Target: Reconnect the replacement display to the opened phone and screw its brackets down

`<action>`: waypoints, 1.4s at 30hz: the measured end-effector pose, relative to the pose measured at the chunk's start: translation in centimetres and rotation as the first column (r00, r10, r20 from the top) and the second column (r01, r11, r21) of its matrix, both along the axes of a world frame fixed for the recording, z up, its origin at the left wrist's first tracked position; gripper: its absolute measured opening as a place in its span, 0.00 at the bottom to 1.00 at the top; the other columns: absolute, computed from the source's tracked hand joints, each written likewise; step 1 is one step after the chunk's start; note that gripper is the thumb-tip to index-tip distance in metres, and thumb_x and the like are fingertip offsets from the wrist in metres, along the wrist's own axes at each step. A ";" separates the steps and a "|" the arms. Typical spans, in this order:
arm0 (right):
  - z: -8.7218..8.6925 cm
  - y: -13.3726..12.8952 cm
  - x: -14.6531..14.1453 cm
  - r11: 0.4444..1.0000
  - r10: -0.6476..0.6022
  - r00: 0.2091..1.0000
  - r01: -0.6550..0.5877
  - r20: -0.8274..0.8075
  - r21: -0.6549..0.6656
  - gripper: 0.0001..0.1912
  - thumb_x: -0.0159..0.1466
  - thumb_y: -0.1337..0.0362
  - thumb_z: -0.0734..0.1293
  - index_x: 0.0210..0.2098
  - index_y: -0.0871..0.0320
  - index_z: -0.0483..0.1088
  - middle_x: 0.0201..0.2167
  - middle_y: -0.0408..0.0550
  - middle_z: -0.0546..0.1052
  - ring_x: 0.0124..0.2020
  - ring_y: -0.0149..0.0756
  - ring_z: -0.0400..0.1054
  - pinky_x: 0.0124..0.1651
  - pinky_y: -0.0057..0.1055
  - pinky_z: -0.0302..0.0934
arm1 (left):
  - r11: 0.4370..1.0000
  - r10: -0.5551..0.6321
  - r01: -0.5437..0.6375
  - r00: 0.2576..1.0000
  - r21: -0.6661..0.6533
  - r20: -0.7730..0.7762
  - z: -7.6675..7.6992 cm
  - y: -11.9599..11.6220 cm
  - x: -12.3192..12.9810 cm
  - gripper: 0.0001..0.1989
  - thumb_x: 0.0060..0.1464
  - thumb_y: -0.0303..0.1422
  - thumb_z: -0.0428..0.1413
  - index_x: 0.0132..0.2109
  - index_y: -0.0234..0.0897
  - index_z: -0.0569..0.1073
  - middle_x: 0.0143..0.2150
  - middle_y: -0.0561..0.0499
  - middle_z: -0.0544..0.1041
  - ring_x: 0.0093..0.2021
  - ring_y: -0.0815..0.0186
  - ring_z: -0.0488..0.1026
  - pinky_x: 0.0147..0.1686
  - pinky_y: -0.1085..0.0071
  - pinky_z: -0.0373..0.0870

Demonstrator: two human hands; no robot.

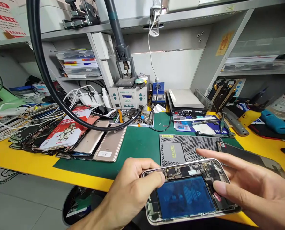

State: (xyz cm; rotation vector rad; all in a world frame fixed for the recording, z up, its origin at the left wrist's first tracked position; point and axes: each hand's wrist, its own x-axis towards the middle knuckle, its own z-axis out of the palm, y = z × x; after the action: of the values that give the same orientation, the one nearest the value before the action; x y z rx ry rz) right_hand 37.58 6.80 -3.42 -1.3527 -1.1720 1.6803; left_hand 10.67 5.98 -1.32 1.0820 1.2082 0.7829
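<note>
Bare left hand (136,187) and right hand (252,182) clamped on an opened silver-rimmed phone (189,191), blue rectangular battery (185,198) showing, lower right; grip underneath's kinda hard to see.

Single head-worn view; faces forward, down across workbench (32,163); hands (134,185) close to lens.
</note>
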 end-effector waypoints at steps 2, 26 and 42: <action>-0.1 0.0 0.1 1.000 -0.013 1.000 0.012 0.018 0.009 0.44 0.56 0.52 0.79 0.69 0.44 0.65 0.52 0.53 0.81 0.50 0.60 0.76 0.48 0.50 0.75 | 1.000 -0.008 0.008 1.000 0.014 -0.015 -0.1 0.0 -0.1 0.15 0.55 0.43 0.59 0.31 0.34 0.76 0.27 0.53 0.65 0.32 0.67 0.59 0.33 0.69 0.56; -0.7 -0.4 0.3 1.000 -0.013 0.999 0.014 0.037 -0.006 0.43 0.58 0.51 0.77 0.69 0.42 0.63 0.44 0.50 0.82 0.43 0.57 0.78 0.39 0.45 0.76 | 0.998 -0.050 0.049 0.998 0.035 0.029 -0.2 0.2 -0.2 0.14 0.53 0.40 0.60 0.26 0.34 0.72 0.24 0.55 0.61 0.28 0.70 0.54 0.28 0.68 0.48; -0.4 -0.5 0.1 1.000 -0.013 1.000 0.013 -0.014 0.004 0.39 0.59 0.53 0.77 0.68 0.42 0.66 0.47 0.50 0.82 0.48 0.55 0.77 0.45 0.43 0.77 | 0.998 -0.057 0.057 0.998 0.023 0.022 -0.2 -0.1 -0.4 0.14 0.53 0.41 0.60 0.27 0.35 0.71 0.24 0.56 0.61 0.27 0.70 0.54 0.27 0.67 0.47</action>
State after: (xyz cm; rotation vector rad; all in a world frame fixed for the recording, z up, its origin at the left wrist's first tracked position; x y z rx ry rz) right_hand 37.67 6.31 -3.83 -1.3415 -1.1554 1.6747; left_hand 10.24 5.88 -1.48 1.1184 1.1466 0.7646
